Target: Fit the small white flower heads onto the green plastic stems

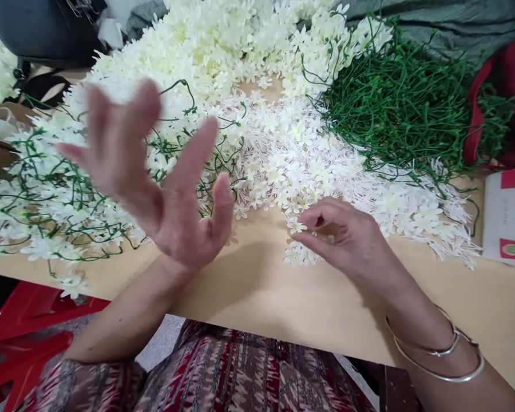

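My left hand (154, 183) is raised over the left part of the table, fingers spread and a little blurred, with nothing in it. Below and behind it lie white artificial flowers on green stems (68, 200), tangled together. My right hand (343, 232) is low over the table, thumb and forefinger pinched at a small white artificial flower (298, 227). Another loose white flower (298, 254) lies just under those fingertips. Beyond the right hand spreads a heap of white flowers with thin pale stalks (292, 154).
A large pile of cream petals (206, 46) fills the back. Bare green plastic stems (403, 109) are heaped at the back right, beside a red strap (476, 114). A white and red box (508, 217) stands at the right edge. Red stools (30, 332) are at lower left.
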`<state>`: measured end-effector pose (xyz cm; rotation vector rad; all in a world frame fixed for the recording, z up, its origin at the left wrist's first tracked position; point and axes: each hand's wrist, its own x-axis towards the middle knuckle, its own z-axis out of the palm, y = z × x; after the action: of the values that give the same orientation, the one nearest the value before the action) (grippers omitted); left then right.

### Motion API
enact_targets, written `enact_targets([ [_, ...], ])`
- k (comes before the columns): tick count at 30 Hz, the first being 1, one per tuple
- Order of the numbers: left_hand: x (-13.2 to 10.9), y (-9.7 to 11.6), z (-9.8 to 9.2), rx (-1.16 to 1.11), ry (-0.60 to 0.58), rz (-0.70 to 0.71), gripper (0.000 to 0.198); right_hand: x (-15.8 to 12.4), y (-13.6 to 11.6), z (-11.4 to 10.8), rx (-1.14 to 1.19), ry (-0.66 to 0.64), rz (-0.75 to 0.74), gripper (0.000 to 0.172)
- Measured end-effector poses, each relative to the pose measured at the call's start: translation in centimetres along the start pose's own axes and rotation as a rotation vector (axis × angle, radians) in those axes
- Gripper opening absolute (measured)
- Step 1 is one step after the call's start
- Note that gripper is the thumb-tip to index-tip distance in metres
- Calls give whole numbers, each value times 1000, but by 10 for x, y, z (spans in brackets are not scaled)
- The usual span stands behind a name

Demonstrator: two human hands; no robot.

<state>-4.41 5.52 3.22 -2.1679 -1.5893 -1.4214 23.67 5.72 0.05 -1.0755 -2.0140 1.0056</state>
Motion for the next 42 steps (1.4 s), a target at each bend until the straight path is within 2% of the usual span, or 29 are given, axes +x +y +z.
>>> enact_targets([
  [1, -1, 2, 6, 10, 91, 96, 30, -1, 1, 2, -75, -19, -33, 18],
  [2, -3, 6, 11, -5, 134, 185, 25, -2, 2, 4, -141, -29, -56, 20],
  [3, -5, 10, 16, -19, 104, 225, 23, -2, 4, 5, -199, -35, -69, 18],
  [7, -18, 24, 31, -128, -174, 203, 29, -1, 9, -3, -318, -71, -57, 6],
  [10, -28, 26, 40, -161, -316, 232, 25, 1, 12, -14, -317, -60, -46, 8],
  [16, -34, 29, 49, -61, -413, 355, 19, 4, 9, -19, -368, 218, 7, 17],
  [19, -35, 33, 47, -50, -458, 362, 20, 5, 2, -17, -349, 321, -10, 10],
  [21, -35, 35, 45, -59, -464, 346, 22, 5, -2, -16, -305, 360, -20, 3],
  [26, -36, 37, 46, -60, -465, 362, 21, 4, -8, -11, -240, 462, -29, 4],
  [30, -38, 40, 48, -31, -517, 420, 23, 3, -4, -4, -132, 527, 44, 3],
  [32, -39, 43, 48, -43, -505, 376, 25, 3, -3, -1, 18, 541, 97, 8],
  [35, -38, 46, 48, -140, -452, 213, 28, 3, -7, 4, 205, 487, 145, 9],
  [39, -38, 49, 50, -332, -403, 59, 29, 0, -13, 10, 289, 350, 181, 7],
  [42, -38, 49, 51, -371, -371, -7, 14, -4, -14, 14, 276, 294, 163, 6],
])
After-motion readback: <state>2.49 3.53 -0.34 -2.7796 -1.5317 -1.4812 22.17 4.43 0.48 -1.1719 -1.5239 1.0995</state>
